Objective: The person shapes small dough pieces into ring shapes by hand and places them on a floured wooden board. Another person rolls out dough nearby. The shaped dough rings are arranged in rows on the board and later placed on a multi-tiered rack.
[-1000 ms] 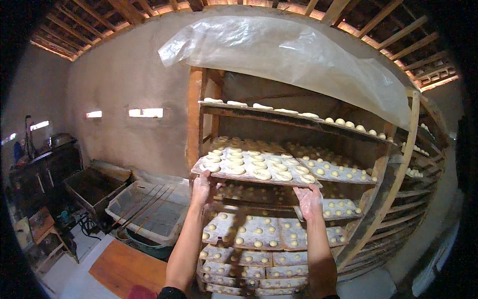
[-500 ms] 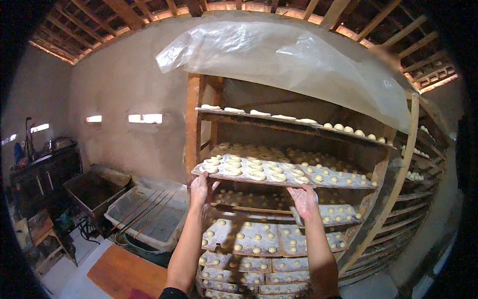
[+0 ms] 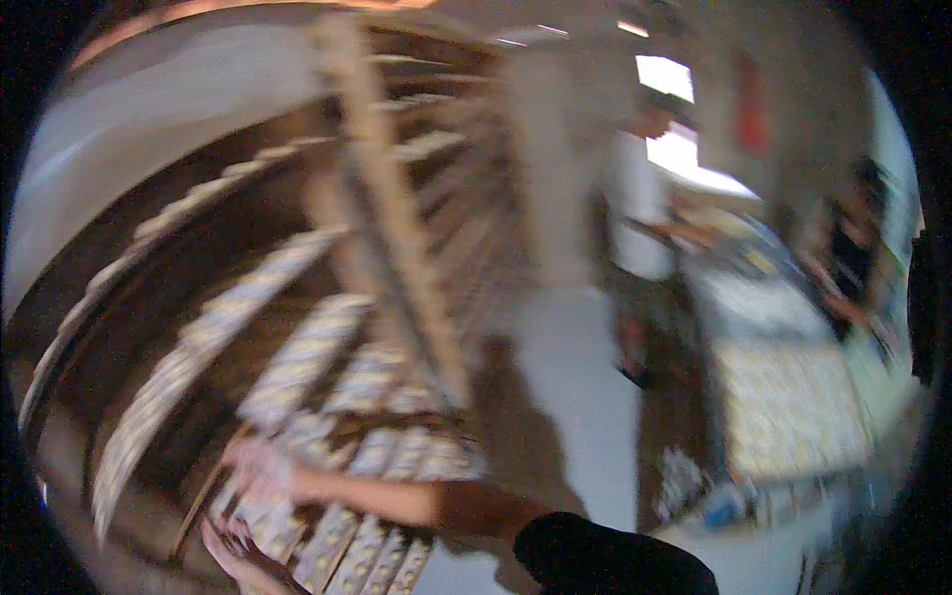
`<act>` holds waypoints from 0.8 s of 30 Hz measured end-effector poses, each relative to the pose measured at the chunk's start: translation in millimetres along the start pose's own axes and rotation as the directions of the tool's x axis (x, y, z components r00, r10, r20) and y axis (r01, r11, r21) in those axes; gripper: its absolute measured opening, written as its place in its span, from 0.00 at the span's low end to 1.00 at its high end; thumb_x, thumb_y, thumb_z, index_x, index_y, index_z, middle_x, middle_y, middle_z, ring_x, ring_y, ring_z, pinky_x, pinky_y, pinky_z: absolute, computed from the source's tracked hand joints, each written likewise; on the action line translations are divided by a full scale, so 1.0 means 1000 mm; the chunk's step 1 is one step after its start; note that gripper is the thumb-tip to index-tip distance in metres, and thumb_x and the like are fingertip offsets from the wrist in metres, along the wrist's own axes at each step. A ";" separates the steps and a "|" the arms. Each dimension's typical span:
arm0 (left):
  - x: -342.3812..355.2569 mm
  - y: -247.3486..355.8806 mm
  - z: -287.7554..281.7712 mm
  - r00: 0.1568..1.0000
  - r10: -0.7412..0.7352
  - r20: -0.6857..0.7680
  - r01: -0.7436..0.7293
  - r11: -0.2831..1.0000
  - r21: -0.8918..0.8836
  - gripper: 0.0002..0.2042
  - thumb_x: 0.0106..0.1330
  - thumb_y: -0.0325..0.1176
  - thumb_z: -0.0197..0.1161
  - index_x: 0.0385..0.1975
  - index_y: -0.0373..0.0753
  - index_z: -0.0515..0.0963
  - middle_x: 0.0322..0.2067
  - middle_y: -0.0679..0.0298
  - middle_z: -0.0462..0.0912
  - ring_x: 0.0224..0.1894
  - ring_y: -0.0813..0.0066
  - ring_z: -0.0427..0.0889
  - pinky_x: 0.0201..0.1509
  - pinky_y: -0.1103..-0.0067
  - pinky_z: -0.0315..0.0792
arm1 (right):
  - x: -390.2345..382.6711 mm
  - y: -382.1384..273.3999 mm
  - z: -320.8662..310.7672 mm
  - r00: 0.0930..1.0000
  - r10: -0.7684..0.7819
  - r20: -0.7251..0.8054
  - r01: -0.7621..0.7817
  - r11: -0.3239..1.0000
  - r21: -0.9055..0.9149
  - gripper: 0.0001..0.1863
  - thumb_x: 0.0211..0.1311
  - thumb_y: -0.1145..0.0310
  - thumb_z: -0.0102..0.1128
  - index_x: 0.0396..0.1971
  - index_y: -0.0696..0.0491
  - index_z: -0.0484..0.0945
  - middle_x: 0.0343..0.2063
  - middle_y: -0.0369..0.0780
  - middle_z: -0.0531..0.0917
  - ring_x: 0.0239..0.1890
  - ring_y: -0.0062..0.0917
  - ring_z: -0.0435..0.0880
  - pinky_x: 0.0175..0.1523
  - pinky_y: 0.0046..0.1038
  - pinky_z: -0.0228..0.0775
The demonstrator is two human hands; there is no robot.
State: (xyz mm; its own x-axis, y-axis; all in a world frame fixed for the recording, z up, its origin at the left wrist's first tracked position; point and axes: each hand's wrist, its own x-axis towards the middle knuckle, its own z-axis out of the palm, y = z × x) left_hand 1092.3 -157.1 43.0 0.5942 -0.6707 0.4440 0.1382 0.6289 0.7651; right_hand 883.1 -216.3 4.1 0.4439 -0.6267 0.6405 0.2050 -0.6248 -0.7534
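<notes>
The view is smeared by motion. My right hand (image 3: pixel 260 470) is at the lower left in front of the wooden rack (image 3: pixel 362 188), its bare forearm crossing from a dark sleeve. Just below it, near the lower edge, is my left hand (image 3: pixel 236 551). The fingers of both hands are too blurred to read, and I make out nothing held. Around them are lower trays of small dough pieces (image 3: pixel 309 362). Above these, a long tray of pale dough (image 3: pixel 198 347) lies on a shelf, apart from both hands.
An upper shelf row of dough (image 3: pixel 178 213) runs along the rack, with more racks (image 3: pixel 476 198) behind the post. Two people (image 3: pixel 645 208) (image 3: pixel 853 258) stand at a table on the right. A large tray of dough pieces (image 3: pixel 788 407) lies near its front end.
My view has swung to the right, bringing the people and the table into sight. My hands have left the edge of the middle tray, which stays on its shelf.
</notes>
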 end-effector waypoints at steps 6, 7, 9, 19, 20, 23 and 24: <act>-0.154 -0.071 0.063 0.149 -0.505 0.850 0.785 0.583 0.209 0.26 0.71 0.49 0.49 0.62 0.37 0.68 0.55 0.52 0.75 0.55 0.57 0.76 0.64 0.64 0.69 | -0.190 -0.071 0.013 0.803 0.448 -0.392 -0.595 0.625 -0.505 0.16 0.66 0.67 0.49 0.50 0.57 0.75 0.47 0.52 0.79 0.49 0.42 0.78 0.52 0.41 0.70; -0.198 -0.073 0.081 0.134 -0.499 0.856 0.601 0.728 0.330 0.25 0.72 0.47 0.49 0.59 0.34 0.69 0.53 0.51 0.76 0.55 0.56 0.76 0.62 0.64 0.71 | -0.231 -0.100 0.005 0.732 0.460 -0.502 -0.681 0.510 -0.525 0.15 0.66 0.67 0.50 0.48 0.57 0.76 0.46 0.51 0.79 0.48 0.41 0.79 0.50 0.41 0.71; -0.290 -0.064 0.111 -0.200 -0.652 0.731 0.889 0.193 0.416 0.21 0.73 0.41 0.48 0.56 0.30 0.71 0.49 0.50 0.79 0.54 0.55 0.77 0.59 0.64 0.75 | -0.319 -0.162 -0.005 0.520 0.422 -0.743 -0.854 0.233 -0.466 0.15 0.64 0.66 0.51 0.46 0.56 0.78 0.43 0.51 0.81 0.45 0.41 0.81 0.46 0.40 0.73; -0.625 -0.039 0.382 -0.591 0.167 0.789 0.050 0.984 -0.170 0.12 0.68 0.34 0.58 0.46 0.33 0.76 0.41 0.47 0.83 0.44 0.51 0.82 0.48 0.63 0.76 | -0.545 -0.329 -0.120 -0.374 -0.411 -0.831 -0.881 -0.122 0.457 0.17 0.58 0.68 0.55 0.48 0.52 0.79 0.37 0.50 0.84 0.37 0.47 0.83 0.44 0.42 0.77; -0.646 -0.040 0.399 -0.620 0.176 0.765 -0.043 0.966 -0.257 0.13 0.68 0.35 0.59 0.46 0.33 0.76 0.42 0.48 0.82 0.45 0.50 0.81 0.50 0.62 0.75 | -0.548 -0.324 -0.135 -0.365 -0.448 -0.816 -0.861 -0.171 0.479 0.19 0.58 0.68 0.55 0.50 0.53 0.78 0.37 0.51 0.84 0.39 0.48 0.83 0.46 0.41 0.76; -0.683 -0.045 0.431 -0.736 0.213 0.642 -0.232 0.813 -0.535 0.17 0.66 0.41 0.60 0.48 0.35 0.75 0.46 0.46 0.78 0.50 0.47 0.78 0.54 0.59 0.71 | -0.555 -0.306 -0.160 -0.507 -0.330 -0.796 -0.747 -0.292 0.597 0.22 0.56 0.70 0.55 0.53 0.55 0.75 0.46 0.52 0.80 0.47 0.49 0.80 0.49 0.46 0.73; -0.688 -0.048 0.437 -0.752 0.226 0.619 -0.217 0.802 -0.557 0.16 0.66 0.39 0.60 0.47 0.35 0.75 0.46 0.46 0.77 0.49 0.46 0.78 0.54 0.59 0.71 | -0.556 -0.301 -0.164 -0.558 -0.292 -0.777 -0.691 -0.355 0.630 0.23 0.55 0.70 0.55 0.54 0.56 0.74 0.46 0.53 0.79 0.47 0.49 0.79 0.49 0.46 0.73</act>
State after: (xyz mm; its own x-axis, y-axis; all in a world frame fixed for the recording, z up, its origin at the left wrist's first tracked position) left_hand 330.6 102.6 -95.5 -0.9060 0.4034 0.1281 0.4232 0.8686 0.2577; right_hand 431.0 244.0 -100.7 -0.9851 0.1705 -0.0220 0.1701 0.9481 -0.2685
